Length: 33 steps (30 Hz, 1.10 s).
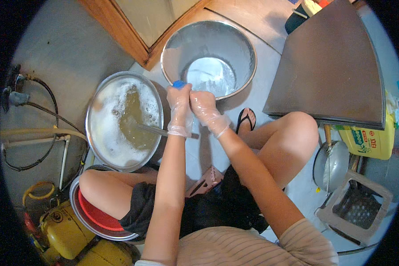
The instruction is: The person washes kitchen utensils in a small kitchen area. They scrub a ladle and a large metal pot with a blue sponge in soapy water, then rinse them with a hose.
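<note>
Both my hands wear clear plastic gloves and are held side by side at the near rim of a large metal basin [247, 78]. My left hand [180, 98] is closed around a blue item [179, 84], possibly a cloth or sponge; only its top shows. Curled into a fist, my right hand [203, 101] touches or nearly touches the left; whatever its fingers may hold is hidden. To the left stands a metal basin of foamy, cloudy water [133, 116]. A metal handle [154, 130] sticks out of it and passes beneath my left wrist.
A dark brown panel [329, 66] juts in at the right, above a pan [334, 163], a yellow jug [372, 141] and a plastic stool [355, 206]. At lower left are a red basin [98, 212] and a yellow container [65, 229]. Hoses [50, 113] run along the left wall.
</note>
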Each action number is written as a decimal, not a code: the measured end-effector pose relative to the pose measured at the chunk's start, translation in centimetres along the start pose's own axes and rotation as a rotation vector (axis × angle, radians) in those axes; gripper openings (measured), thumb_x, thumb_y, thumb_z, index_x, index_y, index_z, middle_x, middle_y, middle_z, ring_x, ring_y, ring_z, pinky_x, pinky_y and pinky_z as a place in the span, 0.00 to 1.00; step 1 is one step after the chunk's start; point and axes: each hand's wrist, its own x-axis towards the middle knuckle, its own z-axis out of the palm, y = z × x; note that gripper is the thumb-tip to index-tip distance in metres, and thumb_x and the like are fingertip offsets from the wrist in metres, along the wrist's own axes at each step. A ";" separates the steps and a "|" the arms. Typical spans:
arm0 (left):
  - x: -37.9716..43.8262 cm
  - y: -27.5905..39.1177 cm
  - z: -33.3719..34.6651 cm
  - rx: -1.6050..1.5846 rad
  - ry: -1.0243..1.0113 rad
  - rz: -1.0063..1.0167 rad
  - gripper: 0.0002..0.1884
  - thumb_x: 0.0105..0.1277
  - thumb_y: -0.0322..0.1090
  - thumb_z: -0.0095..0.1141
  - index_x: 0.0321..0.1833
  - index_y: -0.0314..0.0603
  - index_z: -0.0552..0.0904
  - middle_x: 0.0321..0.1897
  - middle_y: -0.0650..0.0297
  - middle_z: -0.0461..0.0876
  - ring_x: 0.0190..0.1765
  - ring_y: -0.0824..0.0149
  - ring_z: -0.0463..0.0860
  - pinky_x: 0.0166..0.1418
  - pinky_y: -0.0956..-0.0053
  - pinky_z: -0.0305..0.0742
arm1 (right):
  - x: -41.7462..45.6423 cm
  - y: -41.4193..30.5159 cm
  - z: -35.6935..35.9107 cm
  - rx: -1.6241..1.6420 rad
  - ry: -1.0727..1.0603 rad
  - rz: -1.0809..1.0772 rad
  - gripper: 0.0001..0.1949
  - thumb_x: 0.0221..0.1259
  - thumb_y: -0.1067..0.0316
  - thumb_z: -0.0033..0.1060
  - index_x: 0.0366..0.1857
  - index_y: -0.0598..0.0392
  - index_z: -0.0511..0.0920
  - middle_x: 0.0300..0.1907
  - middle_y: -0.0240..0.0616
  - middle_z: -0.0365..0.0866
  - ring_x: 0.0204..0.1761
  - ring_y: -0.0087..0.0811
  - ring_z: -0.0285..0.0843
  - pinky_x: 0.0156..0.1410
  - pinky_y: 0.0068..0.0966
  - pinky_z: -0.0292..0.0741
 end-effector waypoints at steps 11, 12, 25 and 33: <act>10.8 -0.5 -5.5 0.594 -0.211 0.433 0.22 0.45 0.34 0.60 0.42 0.32 0.70 0.34 0.41 0.78 0.42 0.43 0.77 0.46 0.58 0.72 | -3.7 1.1 -3.0 0.004 -0.279 -0.179 0.05 0.44 0.71 0.51 0.23 0.55 0.78 0.24 0.43 0.78 0.33 0.42 0.79 0.38 0.35 0.75; 11.6 0.0 -5.7 0.624 -0.229 0.485 0.23 0.45 0.35 0.61 0.43 0.33 0.70 0.34 0.41 0.78 0.42 0.44 0.77 0.46 0.58 0.72 | -4.1 1.2 -3.4 -0.011 -0.291 -0.181 0.05 0.44 0.71 0.51 0.23 0.55 0.79 0.25 0.43 0.79 0.33 0.41 0.79 0.39 0.35 0.76; 2.9 -3.5 -6.4 0.634 -0.153 0.171 0.19 0.46 0.41 0.62 0.33 0.28 0.78 0.31 0.42 0.79 0.38 0.45 0.79 0.42 0.60 0.74 | -3.9 -5.5 1.3 0.027 -0.161 -0.114 0.04 0.41 0.72 0.52 0.17 0.56 0.78 0.19 0.45 0.78 0.26 0.39 0.80 0.30 0.31 0.75; 7.0 -2.9 -8.4 0.743 -0.282 0.327 0.19 0.46 0.38 0.60 0.34 0.26 0.75 0.30 0.40 0.78 0.37 0.45 0.79 0.42 0.60 0.75 | -5.1 -3.2 -0.4 -0.006 -0.328 -0.354 0.05 0.41 0.73 0.52 0.20 0.56 0.80 0.21 0.43 0.79 0.27 0.39 0.80 0.32 0.31 0.76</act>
